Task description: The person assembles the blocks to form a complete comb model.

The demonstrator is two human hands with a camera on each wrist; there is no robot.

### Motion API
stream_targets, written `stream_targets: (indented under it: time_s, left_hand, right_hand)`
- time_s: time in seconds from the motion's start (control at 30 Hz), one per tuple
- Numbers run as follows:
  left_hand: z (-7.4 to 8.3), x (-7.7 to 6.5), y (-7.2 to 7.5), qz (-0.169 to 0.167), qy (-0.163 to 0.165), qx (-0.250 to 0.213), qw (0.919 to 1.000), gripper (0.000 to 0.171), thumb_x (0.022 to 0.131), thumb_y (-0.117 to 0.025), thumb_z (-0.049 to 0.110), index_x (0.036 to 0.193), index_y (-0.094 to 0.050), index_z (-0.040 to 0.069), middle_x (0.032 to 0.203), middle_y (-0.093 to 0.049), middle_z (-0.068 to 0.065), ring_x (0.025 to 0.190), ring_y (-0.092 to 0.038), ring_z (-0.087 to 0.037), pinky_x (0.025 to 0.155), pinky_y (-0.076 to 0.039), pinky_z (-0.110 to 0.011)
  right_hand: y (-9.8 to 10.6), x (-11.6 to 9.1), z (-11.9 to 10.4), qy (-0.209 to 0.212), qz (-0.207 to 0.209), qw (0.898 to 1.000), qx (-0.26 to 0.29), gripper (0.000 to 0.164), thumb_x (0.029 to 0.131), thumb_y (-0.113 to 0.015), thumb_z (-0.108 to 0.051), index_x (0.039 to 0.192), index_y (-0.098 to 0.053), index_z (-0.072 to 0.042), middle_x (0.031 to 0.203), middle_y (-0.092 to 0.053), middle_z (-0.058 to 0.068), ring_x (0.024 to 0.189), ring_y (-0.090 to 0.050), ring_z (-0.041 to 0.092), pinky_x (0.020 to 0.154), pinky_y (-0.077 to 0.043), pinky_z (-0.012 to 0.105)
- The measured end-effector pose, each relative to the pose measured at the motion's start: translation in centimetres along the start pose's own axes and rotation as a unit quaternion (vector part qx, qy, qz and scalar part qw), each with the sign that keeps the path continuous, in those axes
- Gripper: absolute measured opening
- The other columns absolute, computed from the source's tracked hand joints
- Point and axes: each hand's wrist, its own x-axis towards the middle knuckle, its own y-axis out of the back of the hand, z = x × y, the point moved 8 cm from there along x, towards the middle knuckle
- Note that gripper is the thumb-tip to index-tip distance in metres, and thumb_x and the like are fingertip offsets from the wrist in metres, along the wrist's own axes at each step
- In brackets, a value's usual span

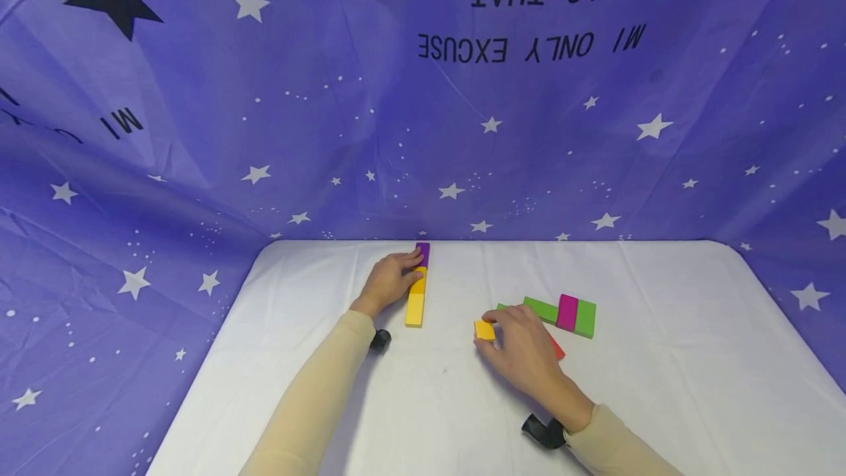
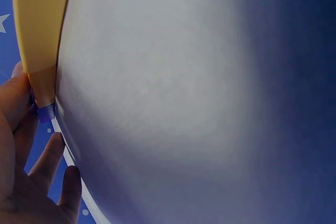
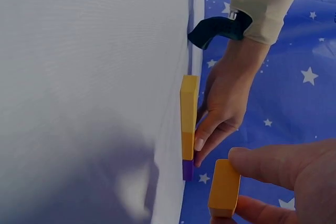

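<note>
A purple block (image 1: 424,252), an orange block (image 1: 419,284) and a yellow block (image 1: 414,311) lie end to end in a straight row near the table's far edge. My left hand (image 1: 388,283) is at the left side of this row, its fingers and thumb touching the purple and orange blocks. In the left wrist view the yellow block (image 2: 41,19) looms close, with the other two beyond it. To the right, my right hand (image 1: 525,347) pinches a second orange block (image 1: 485,330) between thumb and fingers. That block (image 3: 224,187) appears clearly in the right wrist view.
Right of and behind my right hand lie a green block (image 1: 540,310), a magenta block (image 1: 567,312), another green block (image 1: 584,319) and a red block (image 1: 555,347) partly covered by the hand. A purple starry cloth (image 1: 423,153) rises behind the white table (image 1: 674,358).
</note>
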Motion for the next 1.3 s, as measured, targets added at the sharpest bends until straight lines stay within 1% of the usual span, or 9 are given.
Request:
stream_targets:
  time_s: [0.13,0.2,0.3,0.47,0.73,1.1,1.3]
  left_hand:
    - [0.0,0.0,0.0,0.0,0.002,0.0,1.0,0.043,0.097,-0.068,0.025,0.138,-0.061,0.012,0.149,-0.052,0.003,0.138,-0.047,-0.028,0.117,-0.034,-0.046]
    - [0.0,0.0,0.0,0.0,0.0,0.001,1.0,0.044,0.097,-0.068,0.025,0.138,-0.061,0.012,0.149,-0.052,0.003,0.138,-0.047,-0.029,0.116,-0.034,-0.046]
    - [-0.1,0.1,0.0,0.0,-0.002,0.002,1.0,0.043,0.097,-0.068,0.024,0.138,-0.061,0.011,0.149,-0.052,0.002,0.138,-0.048,-0.03,0.116,-0.034,-0.047]
    - [-0.2,0.1,-0.2,-0.002,0.002,0.001,1.0,0.043,0.098,-0.067,0.025,0.138,-0.061,0.012,0.15,-0.051,0.002,0.138,-0.047,-0.03,0.117,-0.033,-0.047]
    - [-0.2,0.0,-0.1,-0.009,0.016,0.007,0.9998,0.045,0.098,-0.067,0.028,0.14,-0.06,0.015,0.151,-0.05,0.005,0.14,-0.045,-0.029,0.117,-0.032,-0.048]
    - [-0.3,0.1,-0.2,-0.007,0.012,0.009,0.9999,0.044,0.098,-0.067,0.027,0.14,-0.06,0.014,0.15,-0.05,0.005,0.139,-0.046,-0.027,0.118,-0.031,-0.048]
    - [-0.3,0.1,-0.3,-0.004,0.015,0.005,0.9999,0.044,0.098,-0.067,0.027,0.14,-0.06,0.015,0.15,-0.05,0.007,0.139,-0.046,-0.026,0.118,-0.032,-0.048]
  right_hand:
    - [-0.2,0.5,-0.8,0.01,0.005,1.0,0.002,0.031,0.071,-0.089,-0.02,0.098,-0.076,-0.01,0.095,-0.074,0.004,0.095,-0.061,0.027,0.091,-0.049,0.044]
    - [-0.3,0.8,-1.2,0.006,0.003,1.0,0.006,0.03,0.072,-0.088,-0.021,0.098,-0.077,-0.011,0.097,-0.074,0.004,0.095,-0.06,0.026,0.086,-0.049,0.041]
    - [-0.6,1.1,-1.7,0.003,-0.002,1.0,0.012,0.029,0.073,-0.088,-0.022,0.099,-0.077,-0.012,0.098,-0.074,0.003,0.095,-0.06,0.025,0.084,-0.05,0.04]
    - [-1.4,1.6,-2.6,0.005,-0.01,1.0,0.009,0.03,0.074,-0.088,-0.023,0.1,-0.077,-0.012,0.099,-0.074,0.004,0.095,-0.06,0.025,0.084,-0.05,0.039]
    - [-3.2,2.3,-3.9,0.015,-0.026,1.0,0.009,0.031,0.074,-0.088,-0.027,0.1,-0.077,-0.013,0.099,-0.074,0.002,0.096,-0.06,0.023,0.085,-0.049,0.038]
    - [-5.5,3.2,-5.7,0.021,-0.046,0.999,0.018,0.033,0.075,-0.088,-0.031,0.1,-0.077,-0.013,0.098,-0.074,0.002,0.093,-0.058,0.022,0.084,-0.048,0.037]
    - [-6.9,3.7,-6.2,0.013,-0.065,0.997,0.026,0.035,0.076,-0.087,-0.031,0.102,-0.077,-0.01,0.097,-0.074,0.003,0.091,-0.057,0.021,0.081,-0.048,0.036]
